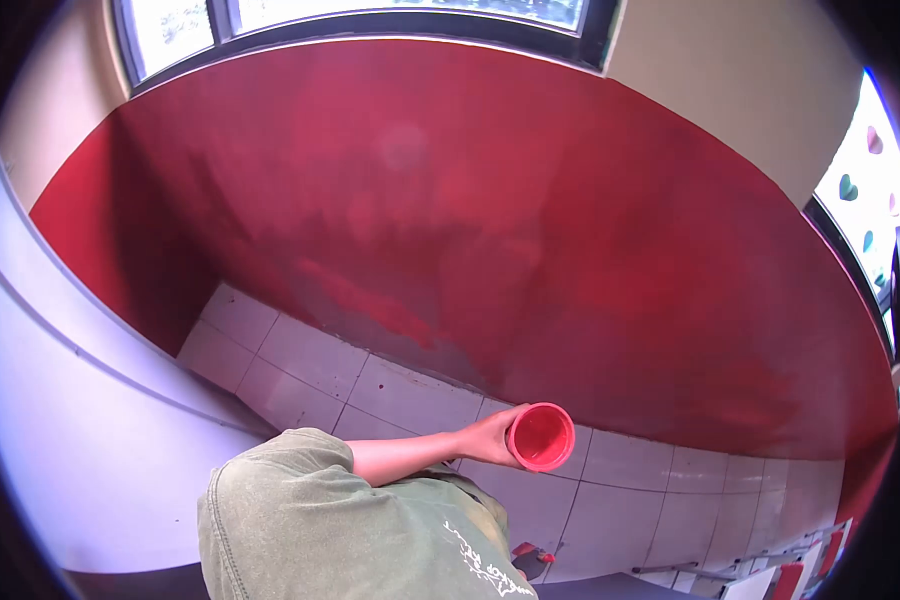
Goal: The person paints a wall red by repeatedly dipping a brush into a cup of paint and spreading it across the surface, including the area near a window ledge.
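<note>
My left hand [492,437] is wrapped around the side of a red plastic cup [541,437], held out in front of my body over the tiled floor. The cup's round mouth faces up toward the camera, and its inside looks red all the way down. My left arm reaches across from a grey-green short sleeve [310,452]. My right hand is out of view.
A glossy red wall panel [570,240] runs behind the white floor tiles [610,510]. At left stands a large white surface [80,430]. Red and white furniture with metal legs [790,580] is at lower right. A dark object with red on it [532,558] lies low near my shirt.
</note>
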Tool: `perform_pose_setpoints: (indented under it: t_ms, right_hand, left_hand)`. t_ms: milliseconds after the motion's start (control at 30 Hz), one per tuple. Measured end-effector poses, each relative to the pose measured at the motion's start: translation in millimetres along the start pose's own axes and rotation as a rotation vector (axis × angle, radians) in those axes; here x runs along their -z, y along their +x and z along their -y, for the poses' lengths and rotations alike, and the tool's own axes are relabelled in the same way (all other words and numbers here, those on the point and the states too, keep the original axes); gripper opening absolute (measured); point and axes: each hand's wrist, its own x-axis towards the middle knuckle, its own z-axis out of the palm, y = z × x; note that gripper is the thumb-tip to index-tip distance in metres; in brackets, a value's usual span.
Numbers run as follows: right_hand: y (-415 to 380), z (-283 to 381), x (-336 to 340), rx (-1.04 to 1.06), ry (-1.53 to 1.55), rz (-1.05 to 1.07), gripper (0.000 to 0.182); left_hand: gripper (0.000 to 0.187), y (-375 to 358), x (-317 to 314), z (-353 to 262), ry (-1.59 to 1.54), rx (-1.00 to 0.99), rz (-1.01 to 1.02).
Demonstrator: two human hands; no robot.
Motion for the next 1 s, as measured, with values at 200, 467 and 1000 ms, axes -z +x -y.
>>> perform_pose_setpoints:
  t_ms: [200,467,1000]
  right_hand:
    - [10,73,-18,-0.086,0.138,-0.287,0.021]
    - [-12,257,-34,-0.192,0.735,-0.187,0.031]
    - [-112,457,-16,0.233,0.948,0.574,0.030]
  left_hand:
    - [0.081,-12,17,1,0.049,-0.044,-0.082]
    - [0.081,-28,36,-20,0.093,-0.018,-0.218]
    - [0.085,-56,59,-48,0.098,-0.007,-0.351]
